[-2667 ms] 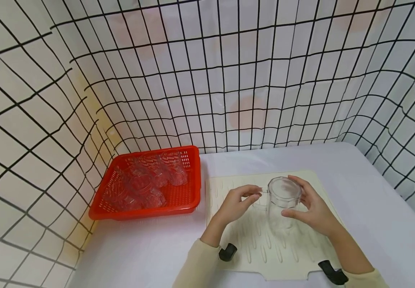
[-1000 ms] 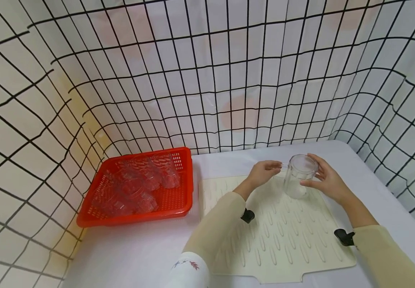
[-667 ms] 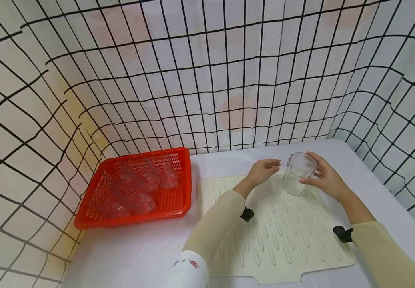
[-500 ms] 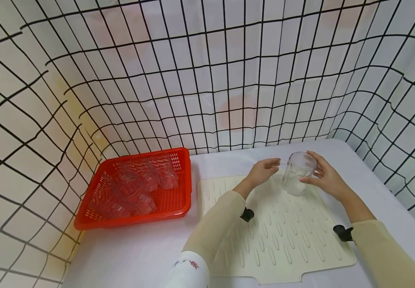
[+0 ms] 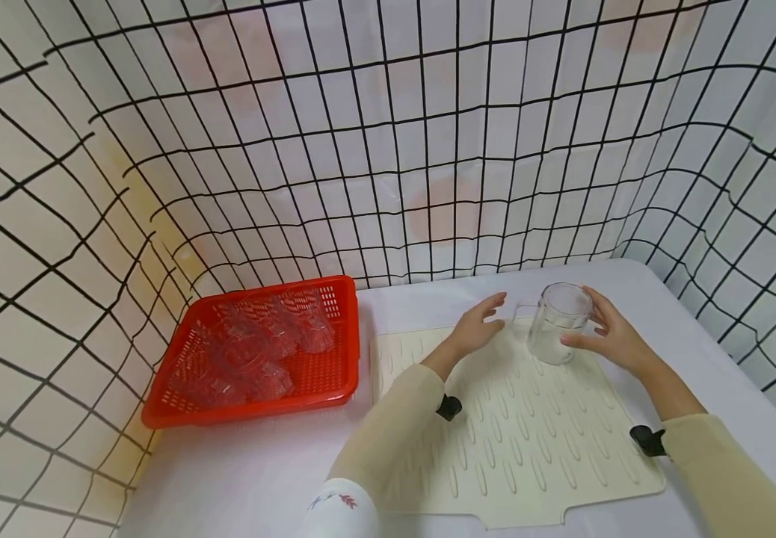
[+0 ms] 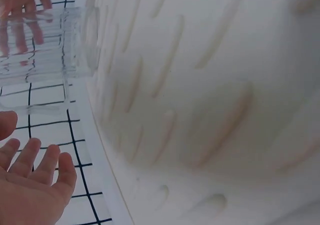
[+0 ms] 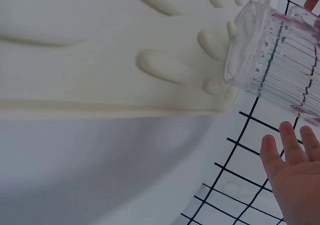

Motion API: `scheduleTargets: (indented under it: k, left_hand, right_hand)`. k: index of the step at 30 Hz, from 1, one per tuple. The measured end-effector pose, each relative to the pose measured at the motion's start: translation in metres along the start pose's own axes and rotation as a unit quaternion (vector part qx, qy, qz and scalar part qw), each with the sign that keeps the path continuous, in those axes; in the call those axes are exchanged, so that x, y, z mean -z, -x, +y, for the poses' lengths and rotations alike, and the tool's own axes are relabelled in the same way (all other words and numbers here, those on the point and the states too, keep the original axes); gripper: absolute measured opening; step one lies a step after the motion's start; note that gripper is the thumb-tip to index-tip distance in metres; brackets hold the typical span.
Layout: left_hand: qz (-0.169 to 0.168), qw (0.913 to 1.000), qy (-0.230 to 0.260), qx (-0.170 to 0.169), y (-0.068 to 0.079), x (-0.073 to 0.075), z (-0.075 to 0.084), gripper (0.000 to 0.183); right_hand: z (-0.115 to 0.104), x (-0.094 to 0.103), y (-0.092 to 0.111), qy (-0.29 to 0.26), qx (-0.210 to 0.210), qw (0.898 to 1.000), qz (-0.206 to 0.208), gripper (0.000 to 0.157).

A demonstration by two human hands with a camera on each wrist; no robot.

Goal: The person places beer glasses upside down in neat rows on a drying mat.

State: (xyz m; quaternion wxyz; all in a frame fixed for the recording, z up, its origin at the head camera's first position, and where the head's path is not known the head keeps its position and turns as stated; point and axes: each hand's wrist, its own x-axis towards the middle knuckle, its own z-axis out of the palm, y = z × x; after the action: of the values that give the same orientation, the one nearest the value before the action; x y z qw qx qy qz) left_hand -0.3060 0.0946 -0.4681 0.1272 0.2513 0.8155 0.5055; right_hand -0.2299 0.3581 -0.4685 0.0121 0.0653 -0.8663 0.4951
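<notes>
A clear glass mug (image 5: pixel 558 329) stands on the cream ridged mat (image 5: pixel 516 448), near its far right corner, its handle pointing left. My left hand (image 5: pixel 472 329) is just left of the handle with its fingers spread, holding nothing; the left wrist view shows a gap between this hand (image 6: pixel 37 180) and the mug (image 6: pixel 45 47). At the mug's right side is my right hand (image 5: pixel 606 336), thumb in front and fingers behind. In the right wrist view this hand (image 7: pixel 297 170) has fairly straight fingers that look apart from the mug (image 7: pixel 275 60).
A red plastic basket (image 5: pixel 350 373) stands left of the mat and holds several clear glass mugs (image 5: pixel 243 351). Black wire grid panels (image 5: pixel 428 149) backed with white cloth enclose the table (image 5: pixel 240 478) at the back and both sides.
Both hands carried the mug toward the far right corner of the mat and set it down. Since half a second ago, my left hand has let go of the handle and drawn back left.
</notes>
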Motion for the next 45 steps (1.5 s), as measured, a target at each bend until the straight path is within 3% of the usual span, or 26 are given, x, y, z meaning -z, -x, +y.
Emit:
scheduleTargets:
  k: [9,16,19,25,29,35,40,41,45]
  left_hand:
    - [0.031,0.9981,0.043,-0.031,0.032,0.017,-0.007,0.053]
    - [0.078,0.9947,0.057,-0.033,0.064,0.030,-0.013,0.051]
    - [0.091,0.9932,0.059,-0.041,0.082,0.034,-0.014,0.050]
    - [0.123,0.9890,0.032,-0.076,0.117,0.041,-0.014,0.047]
    - [0.162,0.9819,0.035,-0.092,0.139,0.045,-0.007,0.043]
    - [0.210,0.9719,0.050,-0.093,0.174,0.060,0.020,0.035]
    - [0.266,0.9556,0.057,-0.113,0.184,0.066,0.004,0.030]
    - [0.280,0.9524,0.060,-0.106,0.186,0.068,0.000,0.030]
    - [0.337,0.9358,0.077,-0.070,0.208,0.083,0.009,0.026]
  right_hand:
    - [0.004,-0.006,0.024,-0.008,-0.005,1.000,0.014,0.103]
    - [0.003,-0.010,0.042,0.000,-0.031,0.999,0.013,0.100]
    - [0.001,-0.014,0.051,0.008,-0.051,0.999,0.013,0.098]
    - [-0.002,-0.029,0.071,0.029,-0.134,0.991,0.001,0.099]
    - [-0.002,-0.038,0.084,0.034,-0.158,0.987,-0.021,0.095]
    - [-0.007,-0.051,0.101,0.039,-0.168,0.984,-0.044,0.093]
    - [-0.011,-0.053,0.108,0.085,-0.180,0.978,-0.062,0.092]
    - [-0.010,-0.054,0.109,0.097,-0.176,0.977,-0.067,0.092]
    - [-0.007,-0.061,0.115,0.139,-0.141,0.976,-0.087,0.089]
